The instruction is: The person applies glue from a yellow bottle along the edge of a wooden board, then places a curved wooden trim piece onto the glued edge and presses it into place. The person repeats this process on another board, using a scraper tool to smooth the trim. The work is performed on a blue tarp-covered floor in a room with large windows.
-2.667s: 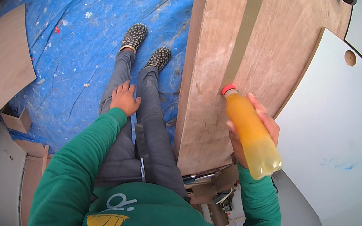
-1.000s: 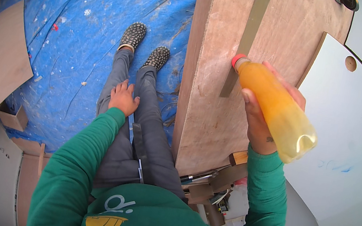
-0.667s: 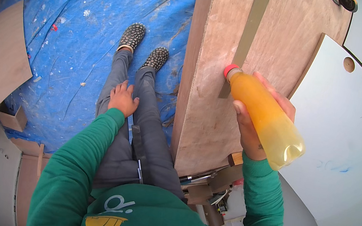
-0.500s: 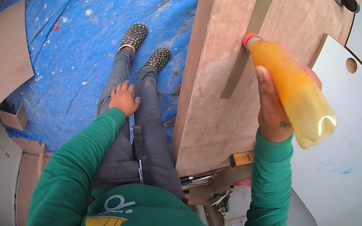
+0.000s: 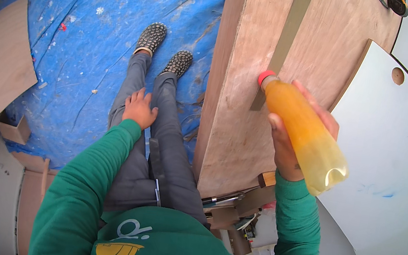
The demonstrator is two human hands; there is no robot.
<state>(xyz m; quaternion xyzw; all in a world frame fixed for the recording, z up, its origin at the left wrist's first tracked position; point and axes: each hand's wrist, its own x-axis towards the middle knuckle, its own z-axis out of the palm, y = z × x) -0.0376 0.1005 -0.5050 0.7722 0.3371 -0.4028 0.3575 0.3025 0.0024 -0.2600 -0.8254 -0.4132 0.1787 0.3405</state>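
My right hand [image 5: 286, 146] is wrapped round a plastic bottle [image 5: 301, 135] with a red cap and orange liquid, paler toward its base. The bottle is tilted, cap toward the upper left, and held above a wooden board [image 5: 239, 138]. Beneath the cap end, a long flat metal strip [image 5: 289, 31] lies along the board. My left hand [image 5: 140, 111] rests on my thigh in grey trousers [image 5: 136, 82], its fingers spread and holding nothing.
A blue tarp [image 5: 107, 16] covers the floor under my feet. A white panel [image 5: 392, 152] with a round hole stands at the right, a curved plywood sheet [image 5: 5, 53] at the left. Assorted tools and scraps [image 5: 237, 221] lie below the board. A small open box [image 5: 14, 130] sits at the left.
My right hand has brought the bottle down and to the left, closer to my body. My left hand has stayed on my thigh.
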